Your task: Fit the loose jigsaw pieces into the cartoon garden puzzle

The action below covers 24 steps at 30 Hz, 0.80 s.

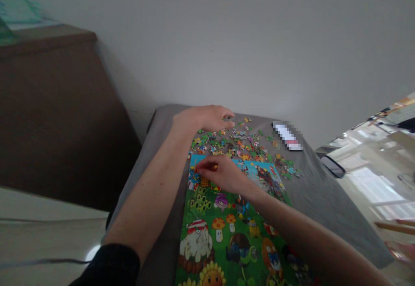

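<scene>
A colourful cartoon jigsaw puzzle (227,234), mostly green, lies assembled on a grey cloth-covered table (320,195). Beyond its far edge lies a scatter of several loose pieces (240,143). My right hand (223,174) rests on the puzzle's upper left part, fingers pinched together on a small piece I can barely make out. My left hand (204,118) reaches to the far left of the loose pieces, fingers curled down onto them; what they hold, if anything, is hidden.
A blurred-out white and red object (288,136) lies at the table's far right. A dark flat item (332,165) sits at the right edge. A brown cabinet (48,117) stands to the left, against a white wall.
</scene>
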Tool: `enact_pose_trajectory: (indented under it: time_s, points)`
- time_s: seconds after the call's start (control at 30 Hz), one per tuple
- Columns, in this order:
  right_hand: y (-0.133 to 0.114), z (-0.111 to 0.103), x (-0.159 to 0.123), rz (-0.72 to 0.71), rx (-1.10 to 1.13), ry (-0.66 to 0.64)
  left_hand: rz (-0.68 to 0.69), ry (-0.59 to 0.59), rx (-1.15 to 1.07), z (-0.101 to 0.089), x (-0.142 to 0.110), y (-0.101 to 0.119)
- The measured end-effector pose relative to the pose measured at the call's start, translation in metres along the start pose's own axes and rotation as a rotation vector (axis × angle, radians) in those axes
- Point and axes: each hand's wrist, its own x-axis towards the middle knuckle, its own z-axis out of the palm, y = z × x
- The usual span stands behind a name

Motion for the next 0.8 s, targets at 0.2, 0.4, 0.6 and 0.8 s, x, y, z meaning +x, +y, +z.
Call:
enact_pose_trajectory:
  time_s: [0.2,0.4,0.6,0.8]
  points:
    - [-0.002,0.004,0.005,0.034,-0.095,0.013,0.03,-0.02,-0.031,-0.001,0.0,0.002]
    - [-0.005,0.001,0.001,-0.014,-0.254,0.033,0.051,-0.022,0.016,-0.002,0.002,-0.001]
    - [0.003,0.003,-0.001,-0.119,-0.323,0.028,0.026,-0.03,0.013,-0.003,0.002,0.0]
    - [-0.009,0.007,-0.006,-0.294,-0.552,-0.088,0.0,-0.049,0.029,-0.004,0.002,0.003]
